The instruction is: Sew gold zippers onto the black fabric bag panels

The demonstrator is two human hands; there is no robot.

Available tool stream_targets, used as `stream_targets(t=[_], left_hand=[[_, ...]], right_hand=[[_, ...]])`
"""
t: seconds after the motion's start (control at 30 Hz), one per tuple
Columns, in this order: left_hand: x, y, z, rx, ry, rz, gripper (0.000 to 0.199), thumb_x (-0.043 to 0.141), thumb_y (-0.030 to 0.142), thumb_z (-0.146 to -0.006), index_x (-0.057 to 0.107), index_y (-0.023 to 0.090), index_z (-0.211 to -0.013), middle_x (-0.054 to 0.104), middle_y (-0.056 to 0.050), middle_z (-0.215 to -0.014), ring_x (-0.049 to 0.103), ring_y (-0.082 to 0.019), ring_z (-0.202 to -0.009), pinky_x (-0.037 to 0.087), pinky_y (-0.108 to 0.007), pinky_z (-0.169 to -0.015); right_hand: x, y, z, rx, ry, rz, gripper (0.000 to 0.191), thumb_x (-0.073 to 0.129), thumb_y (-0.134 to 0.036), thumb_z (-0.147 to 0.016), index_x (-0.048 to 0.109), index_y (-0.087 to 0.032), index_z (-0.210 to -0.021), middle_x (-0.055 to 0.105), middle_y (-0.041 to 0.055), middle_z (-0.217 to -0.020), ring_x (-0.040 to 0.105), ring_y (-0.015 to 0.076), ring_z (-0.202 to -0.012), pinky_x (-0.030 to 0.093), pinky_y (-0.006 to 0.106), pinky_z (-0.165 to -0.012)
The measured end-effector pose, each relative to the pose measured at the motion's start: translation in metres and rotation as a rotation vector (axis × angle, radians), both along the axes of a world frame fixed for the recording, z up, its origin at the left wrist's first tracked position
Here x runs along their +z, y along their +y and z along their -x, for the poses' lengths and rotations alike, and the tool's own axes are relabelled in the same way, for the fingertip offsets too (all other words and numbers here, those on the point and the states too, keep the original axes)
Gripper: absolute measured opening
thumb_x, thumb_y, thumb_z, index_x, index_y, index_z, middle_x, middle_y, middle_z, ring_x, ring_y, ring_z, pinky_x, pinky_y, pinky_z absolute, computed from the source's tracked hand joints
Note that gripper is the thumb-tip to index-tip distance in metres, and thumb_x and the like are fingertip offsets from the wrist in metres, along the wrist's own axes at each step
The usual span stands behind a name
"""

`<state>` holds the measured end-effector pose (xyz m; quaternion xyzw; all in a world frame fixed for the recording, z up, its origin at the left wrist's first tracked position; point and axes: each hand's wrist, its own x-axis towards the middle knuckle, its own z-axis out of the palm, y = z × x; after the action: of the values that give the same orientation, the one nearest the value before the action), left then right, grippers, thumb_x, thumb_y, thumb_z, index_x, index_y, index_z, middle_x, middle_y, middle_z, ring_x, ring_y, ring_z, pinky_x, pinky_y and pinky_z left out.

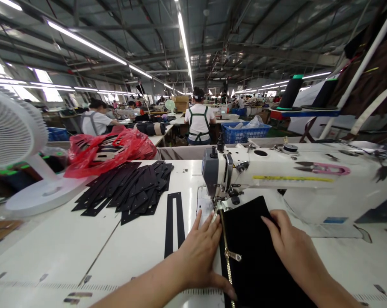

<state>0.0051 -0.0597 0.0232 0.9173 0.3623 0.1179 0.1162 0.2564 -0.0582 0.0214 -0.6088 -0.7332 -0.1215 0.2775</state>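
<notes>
A black fabric panel (254, 244) lies on the sewing table, its top left corner under the needle area of a white sewing machine (264, 167). Along its left side runs a gold metal zipper (226, 244) with a puller hanging to the right. My left hand (201, 248) rests flat with fingers spread, pressing on the panel's left edge and the zipper; its thumb reaches over the zipper lower down. At the panel's upper right edge, my right hand (289, 239) pinches the fabric between thumb and fingers. Left of my left hand lies a black frame-shaped strip (170, 222) with a long slot.
A heap of black slotted pieces (129, 188) and a red plastic bag (110, 147) occupy the table's left. Beside them stands a white fan (36, 171). Pink-handled snips (324, 167) lie against the machine arm. Behind are a blue crate (244, 132) and a seated person (199, 119).
</notes>
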Motion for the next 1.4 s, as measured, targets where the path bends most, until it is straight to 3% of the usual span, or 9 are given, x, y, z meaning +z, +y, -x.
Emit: stream_targets(t=[0.1, 0.23, 0.33, 0.53, 0.67, 0.97, 1.13, 1.23, 1.4], left_hand=[[-0.001, 0.000, -0.002, 0.038, 0.007, 0.011, 0.112, 0.048, 0.083, -0.063, 0.023, 0.007, -0.142, 0.021, -0.020, -0.147, 0.009, -0.037, -0.137, -0.005, -0.056, -0.109], [0.002, 0.000, -0.004, 0.048, 0.015, 0.033, 0.116, 0.047, 0.085, -0.061, 0.024, 0.004, -0.141, 0.022, -0.021, -0.146, 0.009, -0.037, -0.137, -0.007, -0.053, -0.110], [0.003, -0.001, -0.004, 0.062, 0.018, 0.028, 0.117, 0.046, 0.086, -0.060, 0.024, 0.004, -0.142, 0.022, -0.021, -0.147, 0.010, -0.038, -0.136, -0.005, -0.054, -0.110], [0.002, -0.002, -0.002, 0.052, -0.016, 0.035, 0.115, 0.048, 0.084, -0.062, 0.021, 0.008, -0.143, 0.021, -0.020, -0.147, 0.010, -0.039, -0.136, -0.003, -0.056, -0.109], [0.001, -0.002, -0.002, 0.066, -0.034, 0.021, 0.114, 0.050, 0.083, -0.061, 0.025, 0.007, -0.142, 0.025, -0.021, -0.146, 0.014, -0.038, -0.136, -0.003, -0.054, -0.110], [0.004, -0.005, -0.001, 0.039, -0.068, 0.061, 0.112, 0.054, 0.079, -0.064, 0.019, 0.008, -0.144, 0.019, -0.020, -0.148, 0.009, -0.035, -0.137, -0.002, -0.053, -0.111], [0.020, 0.007, 0.052, 0.130, -0.044, 0.007, 0.107, 0.054, 0.075, -0.069, 0.009, 0.015, -0.146, 0.002, -0.016, -0.151, 0.003, -0.030, -0.139, 0.003, -0.053, -0.111], [0.012, -0.002, 0.098, 0.293, 0.098, 0.012, 0.115, 0.058, 0.076, -0.064, 0.011, 0.009, -0.145, 0.005, -0.022, -0.148, 0.004, -0.036, -0.137, 0.004, -0.058, -0.108], [-0.028, -0.050, 0.124, 0.105, 0.337, -0.205, 0.085, 0.058, 0.040, -0.085, 0.006, 0.011, -0.146, 0.016, -0.019, -0.148, 0.016, -0.034, -0.136, 0.018, -0.052, -0.109]], right_hand=[[-0.007, 0.008, -0.004, -0.023, -0.123, -0.015, 0.046, 0.017, -0.039, -0.095, 0.054, -0.015, -0.087, 0.058, 0.0095, -0.057, 0.056, 0.0259, -0.044, 0.038, 0.034, -0.040], [-0.015, -0.002, 0.000, 0.173, -0.234, -0.065, 0.041, 0.031, -0.038, -0.094, 0.053, -0.010, -0.115, 0.056, 0.0203, -0.118, 0.054, 0.0329, -0.107, 0.043, 0.049, -0.086], [-0.022, -0.016, 0.000, 0.403, -0.363, -0.037, 0.056, 0.043, -0.043, -0.091, 0.036, -0.009, -0.135, 0.042, 0.0176, -0.137, 0.041, 0.0301, -0.124, 0.040, 0.049, -0.095], [-0.017, -0.018, 0.016, 0.443, -0.113, 0.108, 0.021, 0.050, -0.034, -0.088, 0.062, -0.022, -0.100, 0.062, 0.0086, -0.106, 0.058, 0.0252, -0.098, 0.046, 0.044, -0.082], [-0.009, -0.017, 0.046, 0.413, 0.025, 0.338, 0.009, 0.062, -0.021, -0.077, 0.056, -0.021, -0.070, 0.059, 0.0013, -0.071, 0.057, 0.0179, -0.067, 0.047, 0.031, -0.059], [0.001, -0.026, 0.045, 0.749, -0.102, 0.207, 0.022, 0.041, -0.019, -0.090, 0.061, -0.022, -0.080, 0.064, 0.0042, -0.082, 0.060, 0.0177, -0.078, 0.050, 0.031, -0.073], [-0.024, 0.007, 0.042, 0.673, -0.251, -0.035, 0.055, 0.045, -0.027, -0.090, 0.029, -0.014, -0.141, 0.045, 0.0135, -0.136, 0.047, 0.0265, -0.121, 0.048, 0.044, -0.092], [-0.045, 0.013, 0.040, 0.630, -0.255, -0.048, 0.057, 0.042, -0.025, -0.091, 0.023, -0.011, -0.143, 0.039, 0.0134, -0.140, 0.045, 0.0251, -0.123, 0.049, 0.043, -0.092], [-0.058, 0.013, 0.035, 0.530, -0.159, -0.041, 0.041, 0.038, -0.022, -0.091, 0.049, -0.012, -0.130, 0.045, 0.0097, -0.136, 0.048, 0.0229, -0.120, 0.049, 0.038, -0.094]])
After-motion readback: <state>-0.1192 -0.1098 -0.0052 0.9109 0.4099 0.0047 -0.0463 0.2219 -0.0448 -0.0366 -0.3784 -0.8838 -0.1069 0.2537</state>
